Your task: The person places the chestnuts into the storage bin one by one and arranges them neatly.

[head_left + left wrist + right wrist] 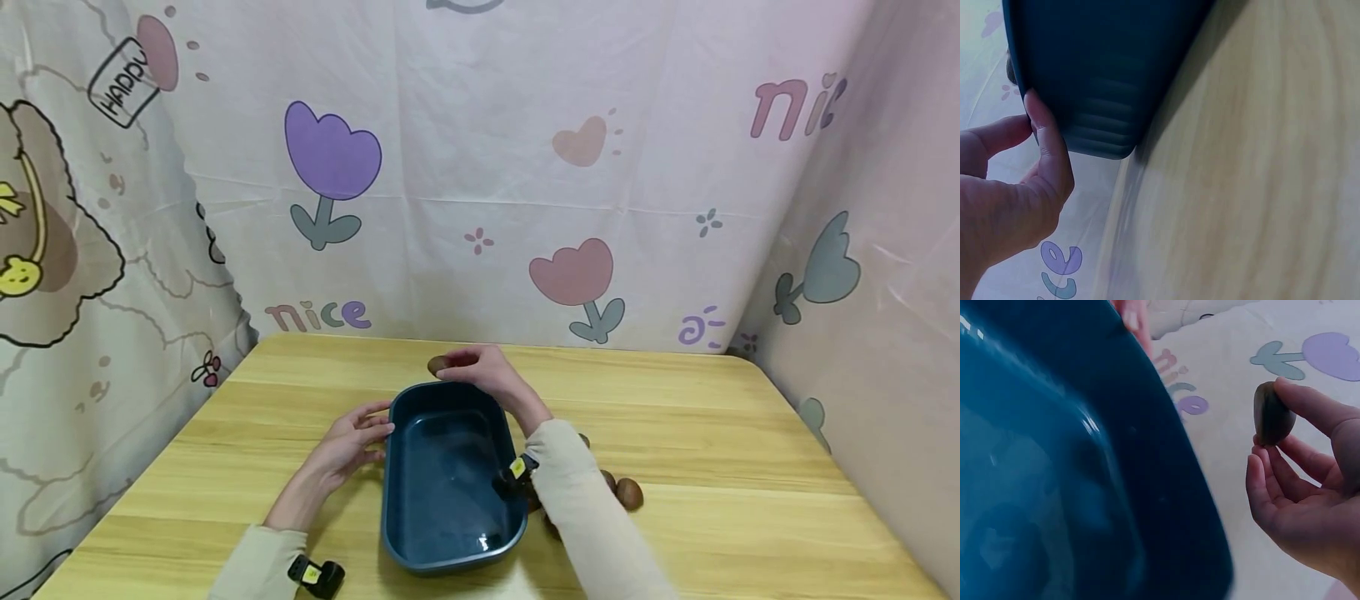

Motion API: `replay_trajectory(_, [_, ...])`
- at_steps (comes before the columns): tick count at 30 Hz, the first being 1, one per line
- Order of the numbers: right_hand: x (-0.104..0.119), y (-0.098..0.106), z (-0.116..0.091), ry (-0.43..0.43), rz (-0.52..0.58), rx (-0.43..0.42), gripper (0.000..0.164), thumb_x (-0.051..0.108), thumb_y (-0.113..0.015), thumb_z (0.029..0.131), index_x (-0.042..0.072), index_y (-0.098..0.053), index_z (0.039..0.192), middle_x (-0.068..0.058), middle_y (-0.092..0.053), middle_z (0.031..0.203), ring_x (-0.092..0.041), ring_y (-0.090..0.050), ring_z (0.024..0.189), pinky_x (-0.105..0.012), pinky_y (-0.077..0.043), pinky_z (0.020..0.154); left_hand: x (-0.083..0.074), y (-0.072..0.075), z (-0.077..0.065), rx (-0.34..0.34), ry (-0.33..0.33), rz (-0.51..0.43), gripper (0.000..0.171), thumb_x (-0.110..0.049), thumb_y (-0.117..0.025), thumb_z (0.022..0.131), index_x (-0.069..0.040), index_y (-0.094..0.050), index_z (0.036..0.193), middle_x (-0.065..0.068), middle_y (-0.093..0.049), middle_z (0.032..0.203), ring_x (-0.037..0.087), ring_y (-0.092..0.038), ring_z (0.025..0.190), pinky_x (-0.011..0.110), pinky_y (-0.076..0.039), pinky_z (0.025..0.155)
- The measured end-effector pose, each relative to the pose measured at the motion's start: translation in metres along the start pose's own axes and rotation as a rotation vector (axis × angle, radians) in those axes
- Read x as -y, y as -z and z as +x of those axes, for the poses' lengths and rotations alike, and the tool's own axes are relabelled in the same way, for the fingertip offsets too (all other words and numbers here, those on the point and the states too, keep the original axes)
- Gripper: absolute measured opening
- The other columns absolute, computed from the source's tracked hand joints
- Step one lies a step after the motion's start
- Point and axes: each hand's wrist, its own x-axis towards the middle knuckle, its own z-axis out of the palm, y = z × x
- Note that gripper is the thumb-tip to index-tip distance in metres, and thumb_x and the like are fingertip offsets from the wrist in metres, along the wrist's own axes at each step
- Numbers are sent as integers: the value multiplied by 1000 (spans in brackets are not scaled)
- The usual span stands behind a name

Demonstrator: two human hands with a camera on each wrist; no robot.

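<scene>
A deep blue rectangular basin [450, 492], rounded at the corners, stands in the middle of the wooden table with only glare showing on its inner floor. On its left side, my left hand [348, 446] grips the rim; the left wrist view has thumb and fingers of that hand [1025, 194] on either side of the basin wall [1104, 94]. Past the far rim, my right hand [483, 371] pinches a brown chestnut [437, 365] between thumb and fingertips. The right wrist view shows this chestnut [1272, 414] outside the basin, dark and rounded with one flatter side.
Several more chestnuts [629, 494] lie on the table [720, 467] right of the basin, partly hidden by my right sleeve [592, 517]. A printed cloth [465, 167] hangs behind the table's far edge and along both sides.
</scene>
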Motion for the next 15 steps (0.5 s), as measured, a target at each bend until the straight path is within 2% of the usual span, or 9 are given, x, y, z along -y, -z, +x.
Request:
replay_trajectory(5, [-7,-21,5,-14,28,4,38,14,-76,83,-2,-68,116,-12,-69,105,-18,-62,92,-29,-50,82,0,0,1,6,0,11,50,-5,-54,98,5,-34,142,8,-53,104,15,-56,84,27,-51,67])
replay_trajectory(11, [-19,-36,5,-107,33,30,37,13,-79,82,0,-69,115,-8,-68,102,-18,-61,89,-32,-52,82,1,-1,1,13,3,2,51,-5,-55,97,5,-34,142,8,-52,104,15,-56,84,27,-51,67])
replay_trajectory(15, [-24,-44,5,-131,4,45,34,13,-79,81,2,-71,112,-6,-69,101,-18,-61,91,-33,-51,84,1,1,1,13,6,-7,50,-5,-54,97,5,-34,142,8,-52,105,15,-56,84,27,-51,67])
